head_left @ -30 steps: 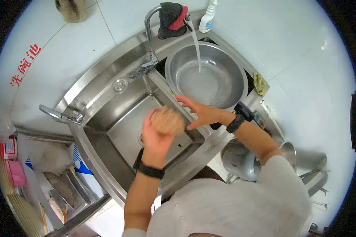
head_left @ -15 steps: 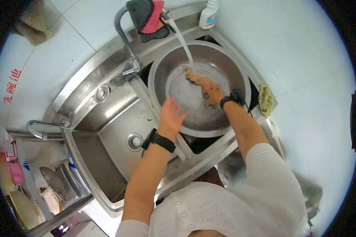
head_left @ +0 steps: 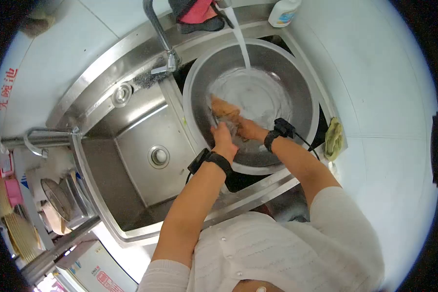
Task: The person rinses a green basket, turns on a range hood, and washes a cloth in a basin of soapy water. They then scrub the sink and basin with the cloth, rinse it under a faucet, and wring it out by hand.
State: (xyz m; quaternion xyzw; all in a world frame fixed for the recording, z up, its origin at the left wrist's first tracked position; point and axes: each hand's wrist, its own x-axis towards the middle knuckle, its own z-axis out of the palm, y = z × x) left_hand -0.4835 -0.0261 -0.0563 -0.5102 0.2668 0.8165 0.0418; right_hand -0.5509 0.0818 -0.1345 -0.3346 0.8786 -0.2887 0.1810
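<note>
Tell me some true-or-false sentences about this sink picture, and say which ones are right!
1. Water runs from the tap into the metal basin. True.
2. Both hands are in the square sink beside the basin. False: the left hand and right hand are in the basin, on a brown thing.
3. A green cloth lies on the ledge to the right of the basin. True.
4. Both wrists are bare. False: each wears a dark band.

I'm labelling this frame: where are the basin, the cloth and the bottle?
basin (head_left: 301, 85), head view, right inner wall.
cloth (head_left: 224, 108), head view, its middle.
bottle (head_left: 283, 12), head view, its body.
</note>
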